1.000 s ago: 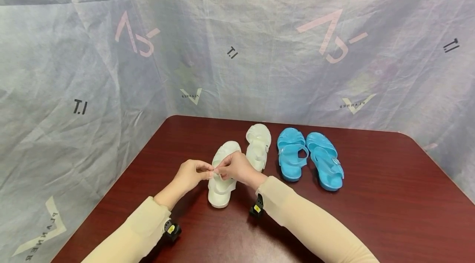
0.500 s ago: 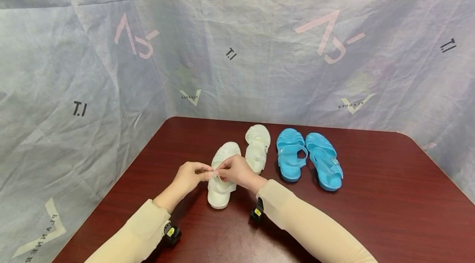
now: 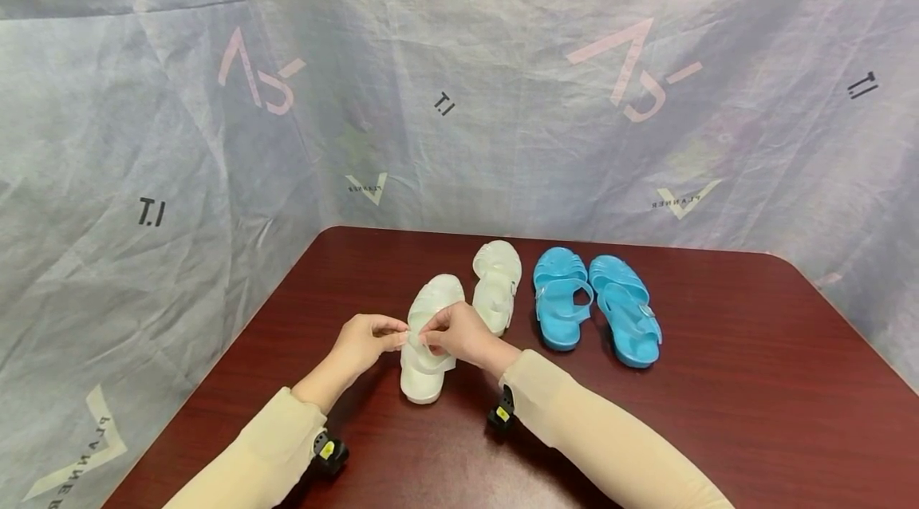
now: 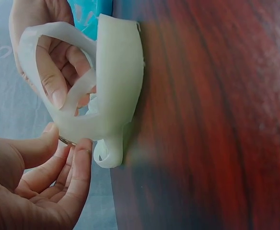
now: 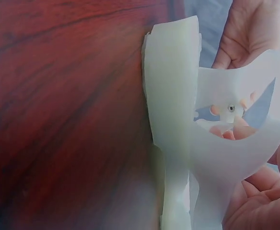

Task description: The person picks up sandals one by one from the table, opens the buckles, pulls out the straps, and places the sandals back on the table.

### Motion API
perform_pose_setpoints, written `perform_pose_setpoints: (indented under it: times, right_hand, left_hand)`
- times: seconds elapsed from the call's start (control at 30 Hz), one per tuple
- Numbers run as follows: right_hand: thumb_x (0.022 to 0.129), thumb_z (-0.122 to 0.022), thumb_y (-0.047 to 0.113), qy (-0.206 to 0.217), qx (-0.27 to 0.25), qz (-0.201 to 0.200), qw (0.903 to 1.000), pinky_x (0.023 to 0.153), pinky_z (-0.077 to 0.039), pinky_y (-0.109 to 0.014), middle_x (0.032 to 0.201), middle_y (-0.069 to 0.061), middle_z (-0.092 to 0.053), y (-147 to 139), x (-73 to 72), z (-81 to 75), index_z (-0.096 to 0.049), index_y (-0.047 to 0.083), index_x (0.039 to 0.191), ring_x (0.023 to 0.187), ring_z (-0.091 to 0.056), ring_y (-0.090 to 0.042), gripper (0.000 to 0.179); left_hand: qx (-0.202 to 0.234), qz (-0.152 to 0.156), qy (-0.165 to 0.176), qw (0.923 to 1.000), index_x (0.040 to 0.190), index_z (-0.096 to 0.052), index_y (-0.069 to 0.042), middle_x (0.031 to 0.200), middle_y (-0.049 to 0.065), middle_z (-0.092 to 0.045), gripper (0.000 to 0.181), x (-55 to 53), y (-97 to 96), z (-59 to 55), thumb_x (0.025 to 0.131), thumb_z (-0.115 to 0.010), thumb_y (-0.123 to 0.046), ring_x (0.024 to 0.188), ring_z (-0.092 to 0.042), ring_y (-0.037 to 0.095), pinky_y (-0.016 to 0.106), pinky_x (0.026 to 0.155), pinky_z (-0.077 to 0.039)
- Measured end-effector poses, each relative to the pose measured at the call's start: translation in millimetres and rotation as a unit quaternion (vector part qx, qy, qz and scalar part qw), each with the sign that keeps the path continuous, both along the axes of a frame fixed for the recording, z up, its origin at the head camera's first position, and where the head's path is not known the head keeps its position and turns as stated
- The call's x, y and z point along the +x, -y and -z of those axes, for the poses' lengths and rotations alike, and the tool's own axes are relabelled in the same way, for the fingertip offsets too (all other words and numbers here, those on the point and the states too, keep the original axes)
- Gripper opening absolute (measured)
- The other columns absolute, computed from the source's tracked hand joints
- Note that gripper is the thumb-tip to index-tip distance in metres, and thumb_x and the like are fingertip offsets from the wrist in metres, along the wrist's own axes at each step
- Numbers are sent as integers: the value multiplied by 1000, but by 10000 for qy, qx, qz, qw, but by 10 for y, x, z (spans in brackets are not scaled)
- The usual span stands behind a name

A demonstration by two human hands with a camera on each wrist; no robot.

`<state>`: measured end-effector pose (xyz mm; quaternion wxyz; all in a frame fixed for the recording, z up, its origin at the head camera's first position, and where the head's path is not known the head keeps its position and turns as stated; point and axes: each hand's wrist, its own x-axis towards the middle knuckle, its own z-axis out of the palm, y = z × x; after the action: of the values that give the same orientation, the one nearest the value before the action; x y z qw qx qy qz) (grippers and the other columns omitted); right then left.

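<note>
A white sandal (image 3: 424,385) stands at the middle of the table, toe pointing away. At its left side my left hand (image 3: 362,345) pinches the small metal buckle (image 4: 67,141) of its ankle strap between thumb and fingers. My right hand (image 3: 467,333) reaches over the sandal from the right, thumb and forefinger bent together at the strap, close beside the left fingertips. Seen from the left wrist, the strap (image 4: 34,50) loops up in front of the right fingers, and a narrow strip passes between them; their exact hold is partly hidden.
Behind it on the right stands a second white sandal (image 3: 498,270). Farther right are two blue sandals, one (image 3: 562,321) next to the other (image 3: 632,325). All rest on a dark red table (image 3: 725,381). A printed grey cloth (image 3: 502,150) hangs behind the table.
The fingertips of both hands, which met at the strap before, now stand slightly apart, the left hand having shifted a little to the left. The sandals stay in place on the table.
</note>
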<state>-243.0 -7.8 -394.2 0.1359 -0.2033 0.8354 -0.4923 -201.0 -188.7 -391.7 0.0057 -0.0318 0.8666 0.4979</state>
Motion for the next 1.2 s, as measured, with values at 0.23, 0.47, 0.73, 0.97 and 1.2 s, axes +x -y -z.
perform_pose_setpoints:
  times: [0.23, 0.47, 0.73, 0.97, 1.2]
  right_hand:
    - [89, -70, 10, 67, -4, -12, 10000, 63, -58, -26, 76, -11, -72, -13, 11, -16, -76, 1, 87, 68, -71, -17, 11]
    - [89, -69, 10, 65, 65, -38, 10000, 61, -56, -24, 75, -10, -72, -2, 13, -51, -76, 2, 87, 67, -70, -17, 10]
    - [93, -66, 17, -44, 338, -186, 9992, 60, -57, -29, 83, -6, -71, 56, -32, -144, -74, 8, 93, 67, -71, -21, 12]
    - [91, -68, 12, -11, 268, -199, 9994, 59, -58, -30, 79, -11, -71, 73, -41, -168, -75, 5, 90, 67, -71, -25, 11]
    - [90, -68, 11, 186, 232, -235, 9993, 62, -59, -31, 77, -16, -70, 72, -50, -158, -75, 2, 90, 69, -71, -28, 11]
  left_hand:
    - [-84, -19, -2, 10000, 102, -73, -1, 91, 10, -74, 16, -3, 15, 7, 88, -70, -8, 82, -71, 18, 38, 80, -58]
    - [-64, -27, -21, 10000, 103, -73, 0, 89, 9, -74, 17, 1, 28, -1, 87, -71, -7, 81, -71, 17, 37, 79, -58]
    - [-367, 79, -205, 9991, 99, -74, -3, 87, 5, -73, 15, -2, 0, -11, 85, -73, -7, 77, -67, 13, 31, 71, -56]
    - [-606, -27, -296, 9977, 97, -75, -6, 86, 4, -73, 13, -9, -26, -11, 84, -74, -10, 77, -66, 13, 27, 68, -54]
    - [-847, -111, -306, 9959, 98, -76, -8, 88, 3, -74, 15, -7, -41, 2, 84, -75, -12, 80, -67, 14, 27, 66, -53]
